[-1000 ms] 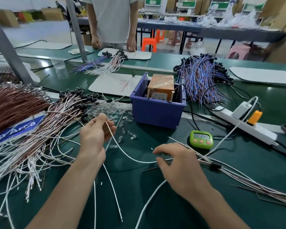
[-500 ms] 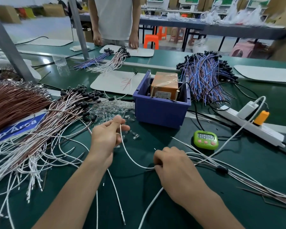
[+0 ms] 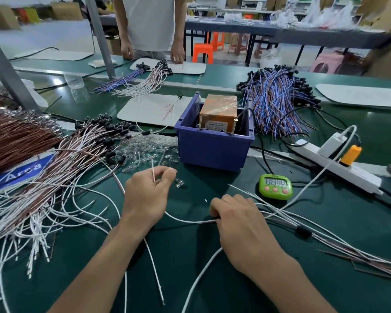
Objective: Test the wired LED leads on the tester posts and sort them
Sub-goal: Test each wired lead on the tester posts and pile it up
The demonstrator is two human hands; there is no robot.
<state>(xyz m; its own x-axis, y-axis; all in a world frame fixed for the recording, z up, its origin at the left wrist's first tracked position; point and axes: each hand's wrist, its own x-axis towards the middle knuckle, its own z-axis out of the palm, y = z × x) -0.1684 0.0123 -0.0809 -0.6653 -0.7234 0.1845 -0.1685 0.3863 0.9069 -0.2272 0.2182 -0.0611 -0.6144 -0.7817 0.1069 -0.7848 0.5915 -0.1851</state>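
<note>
The left hand (image 3: 145, 197) pinches one end of a white lead (image 3: 190, 220) between thumb and forefinger; a short tip of the lead stands up above the fingers. From this hand the lead bends down over the green counter (image 3: 212, 279) to the right hand (image 3: 237, 220), which lies knuckles up on the counter with curled fingers closed on the lead. Both hands are near the middle of the counter, in front of a blue bin (image 3: 212, 150). In the bin stands the tester (image 3: 218, 114), an orange box with thin brass posts (image 3: 235, 125) at its front. The lead does not touch the posts.

At the left lies a big pile (image 3: 54, 177) of white and brown leads with black caps. Small clear LEDs (image 3: 149, 150) are scattered between this pile and the bin. At the right of the right hand a smaller bunch (image 3: 325, 242) of leads lies spread out. A green timer (image 3: 275, 186) sits near the bin, and a white power strip (image 3: 339, 168) lies behind it. A heap of blue leads (image 3: 278, 102) lies beyond the bin. Another person (image 3: 149, 23) stands at the far side.
</note>
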